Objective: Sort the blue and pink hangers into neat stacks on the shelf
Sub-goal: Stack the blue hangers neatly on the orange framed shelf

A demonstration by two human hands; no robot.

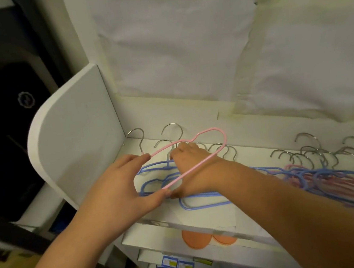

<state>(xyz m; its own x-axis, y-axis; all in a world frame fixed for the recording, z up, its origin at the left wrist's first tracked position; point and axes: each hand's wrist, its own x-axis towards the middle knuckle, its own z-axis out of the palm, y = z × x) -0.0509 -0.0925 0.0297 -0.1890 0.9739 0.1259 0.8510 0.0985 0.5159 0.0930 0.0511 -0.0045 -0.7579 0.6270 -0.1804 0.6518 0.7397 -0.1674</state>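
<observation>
Head: left hand (120, 185) holds pink hanger (200, 164) diagonal.

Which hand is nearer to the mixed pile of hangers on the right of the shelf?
Right. The right hand reaches across from that side; the left hand sits farther from the mixed pile, holding the pink hanger.

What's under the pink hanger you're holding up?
Under the pink hanger lie a few blue hangers on the white shelf. The right hand reaches through it and covers part of them, so their number stays unclear.
</observation>
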